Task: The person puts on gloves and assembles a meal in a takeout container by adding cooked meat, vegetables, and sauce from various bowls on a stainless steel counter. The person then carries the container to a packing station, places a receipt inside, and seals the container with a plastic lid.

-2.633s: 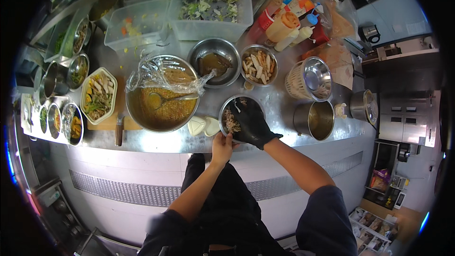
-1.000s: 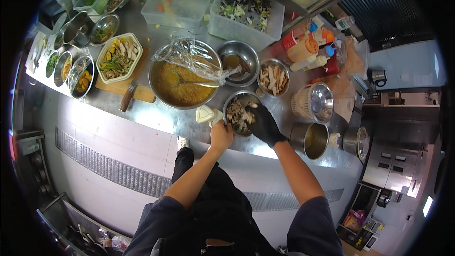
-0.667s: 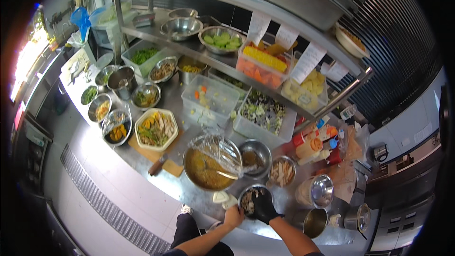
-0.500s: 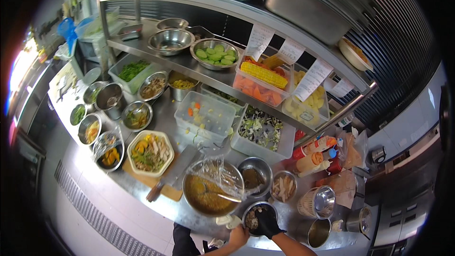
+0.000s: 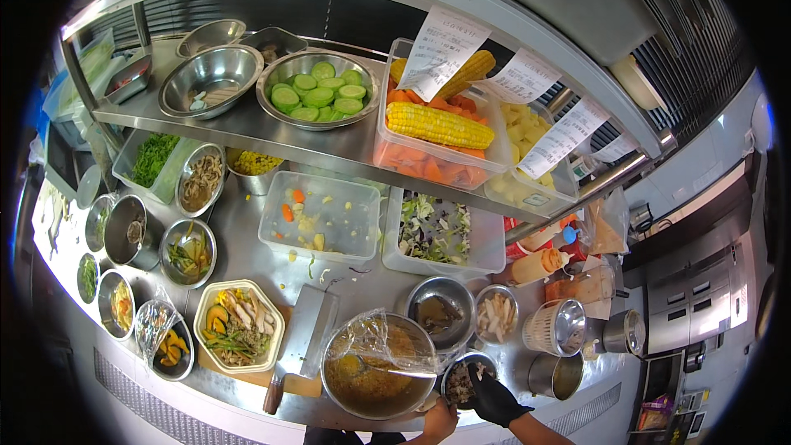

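My right hand (image 5: 496, 398) wears a black glove and reaches into a small metal bowl (image 5: 446, 391) of chopped greyish-brown food (image 5: 463, 381). Its fingers are bunched together against that food. My bare left hand (image 5: 440, 421) is closed at the bowl's near left rim, its fingertips partly hidden. Just left stands a large metal bowl of brown sauce (image 5: 371, 391), with a ladle in it and plastic film (image 5: 383, 346) partly across the top. Further left, an octagonal container (image 5: 278, 338) holds sliced meat, pumpkin and greens. A cleaver (image 5: 301, 330) lies beside it on a wooden board (image 5: 301, 385).
Beyond my hands are a bowl of dark liquid (image 5: 441, 313) and a bowl of pale strips (image 5: 497, 319). A white basket (image 5: 540, 327) and a metal pot (image 5: 556, 375) stand right. A steel shelf (image 5: 329, 145) overhangs the counter, carrying cucumber slices (image 5: 317, 95) and corn (image 5: 439, 125).
The view has shifted, so the counter and shelf look larger and more level. My right hand stays at the small bowl, its fingers now farther right over the food. My left hand remains by the rim.
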